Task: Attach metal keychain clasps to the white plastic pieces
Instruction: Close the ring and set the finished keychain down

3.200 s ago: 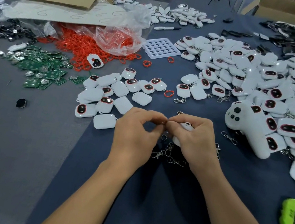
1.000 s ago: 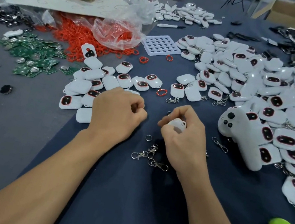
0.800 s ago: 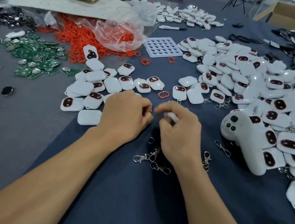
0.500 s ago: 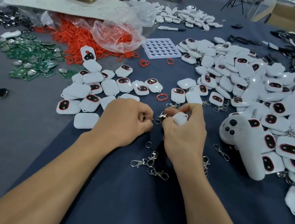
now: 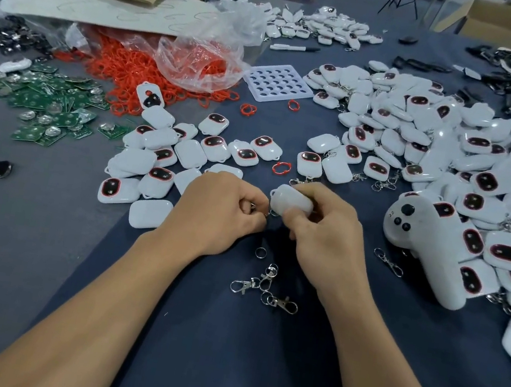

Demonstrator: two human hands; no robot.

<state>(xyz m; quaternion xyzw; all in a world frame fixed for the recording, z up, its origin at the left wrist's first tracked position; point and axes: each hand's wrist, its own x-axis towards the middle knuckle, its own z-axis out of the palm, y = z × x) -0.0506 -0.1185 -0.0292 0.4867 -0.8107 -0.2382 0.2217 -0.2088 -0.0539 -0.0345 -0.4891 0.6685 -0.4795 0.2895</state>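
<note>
Right hand (image 5: 325, 236) grips white piece (image 5: 292, 201) steady; left hand (image 5: 220, 211), at its 9 o'clock, pinches what looks like a clasp ring (image 5: 270, 213), probably threading. Spare clasps (image 5: 264, 288) at 6 o'clock, handy.

Both bare forearms reach forward from the bottom edge and converge. The left hand (image 5: 220, 211), knuckles up and fingers curled, pinches a small metal ring (image 5: 272, 212), mostly hidden, at its fingertips. The right hand (image 5: 325, 236) grips a rounded white plastic piece (image 5: 290, 201) between thumb and curled fingers, just beside the left.
</note>
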